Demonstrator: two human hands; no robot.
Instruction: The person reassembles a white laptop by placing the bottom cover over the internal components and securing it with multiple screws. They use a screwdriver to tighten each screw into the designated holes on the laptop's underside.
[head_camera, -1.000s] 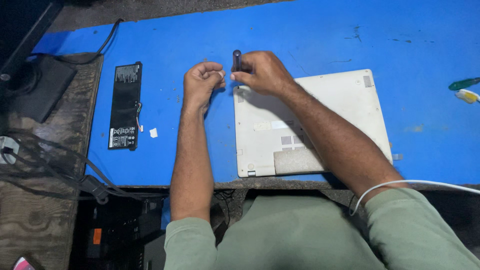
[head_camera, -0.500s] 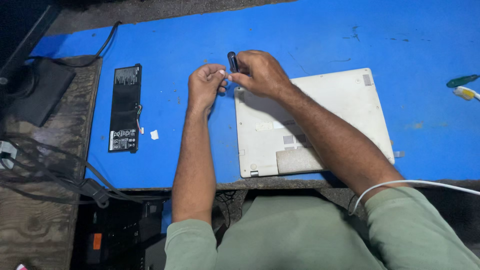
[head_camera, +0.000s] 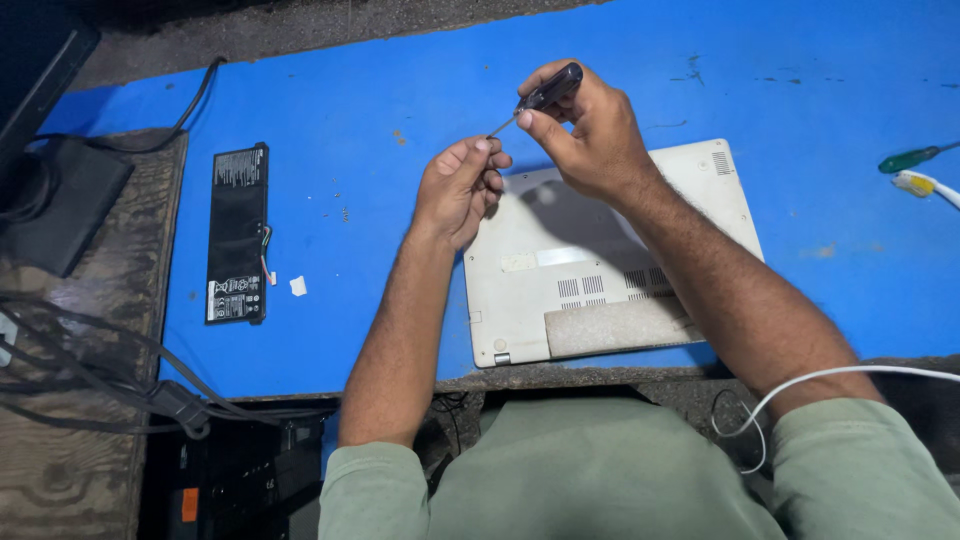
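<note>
Screwdriver (head_camera: 545, 92) with the dark handle is pinched in your right hand (head_camera: 585, 135), fingers closed tight around the handle, and it's tilted so the thin metal shaft slants down toward your left hand (head_camera: 458, 190). Your left hand has its fingertips (head_camera: 484, 147) drawn together right at the tip of that shaft, like it's pinching something tiny there, but whatever it is comes out too small to make out. Both hands are held up over the blue tabletop (head_camera: 420, 80), roughly mid-width and closer to the far edge than the near one. Right under your right wrist sits the white laptop (head_camera: 600, 290), flipped bottom side up with the vent slots showing, its near edge almost lined up with the near edge of the tabletop. Over toward the left edge you've got the flat black battery pack (head_camera: 237, 233) lying lengthwise with its little bundle of wires sticking out the side, and a small white scrap (head_camera: 297, 286) just beside it. A few tiny specks that could be screws lie between the battery and your left arm, can't really tell. At the right edge there's a green-handled screwdriver (head_camera: 910, 158) and a white-and-yellow tool (head_camera: 925, 185) right next to it. A white cable (head_camera: 800, 385) loops across your right sleeve at the near edge.
</note>
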